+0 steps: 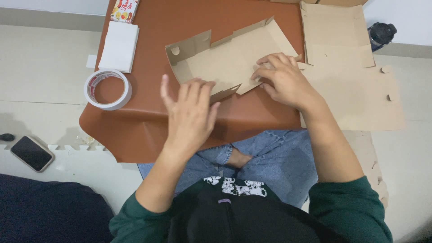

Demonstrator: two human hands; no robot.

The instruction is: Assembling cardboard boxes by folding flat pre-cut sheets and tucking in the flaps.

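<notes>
On brown mat (180, 27) over pale, perhaps tiled, floor (40, 58): cardboard blank (234, 56).

A flat tan carton blank (229, 58) is spread on the brown mat, more blanks (355, 90) lying right of it, a colourful printed box (124, 10) at the top left, and a dark-screened phone (32, 153) on the floor.

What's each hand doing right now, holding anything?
Left hand: open, fingers spread, resting on the near flap of the flat cardboard box blank.
Right hand: fingers curled, pressing down on the blank's right edge, not gripping.
</notes>
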